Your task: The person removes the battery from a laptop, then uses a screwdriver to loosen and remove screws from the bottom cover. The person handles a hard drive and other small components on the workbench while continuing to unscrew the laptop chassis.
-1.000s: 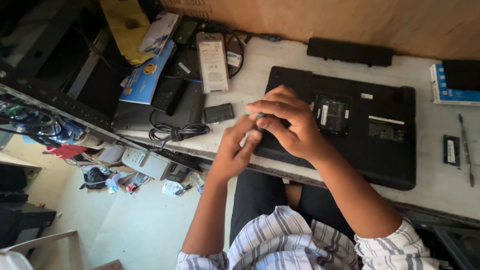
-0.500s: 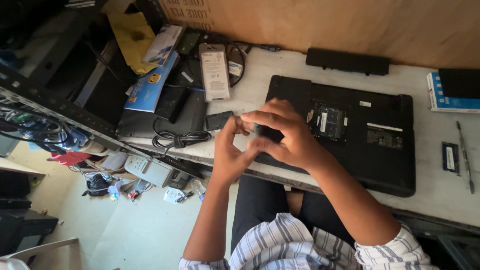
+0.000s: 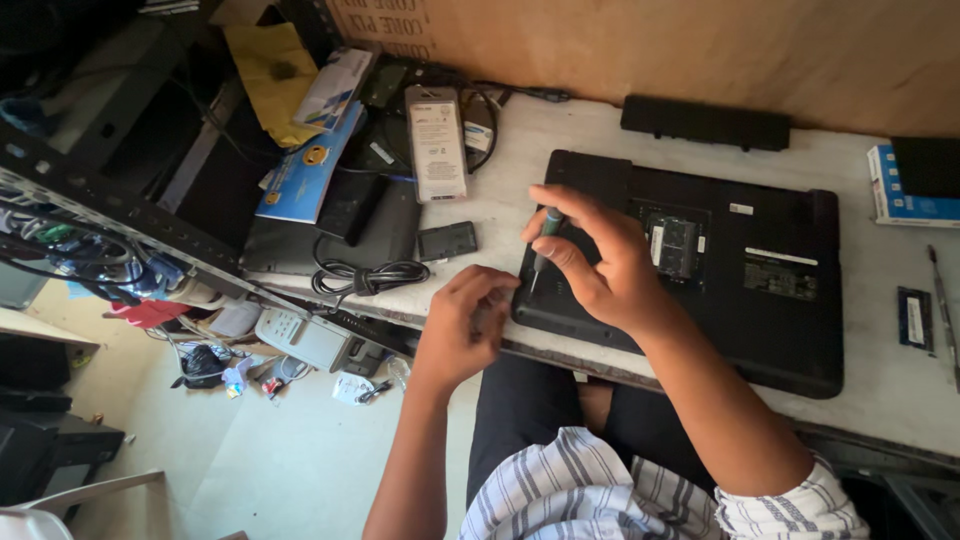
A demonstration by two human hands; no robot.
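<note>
Your right hand [image 3: 610,270] had its grip clamped on a small screwdriver [image 3: 545,240], pinched between thumb and fingers and held nearly upright, its tip down on the near left corner of the black laptop [image 3: 760,290]. That laptop lay upside down on the bench [image 3: 520,140], its memory bay open just beyond your right hand. Your left hand [image 3: 465,325] sat at the laptop's left edge, fingers curled together; whether they held anything I cannot tell. A small black adapter block [image 3: 446,241] lay on the bench just left of the laptop, with a coiled black cable [image 3: 365,277] further left. A long black battery [image 3: 705,122] lay beyond the laptop's far edge, apart from it.
</note>
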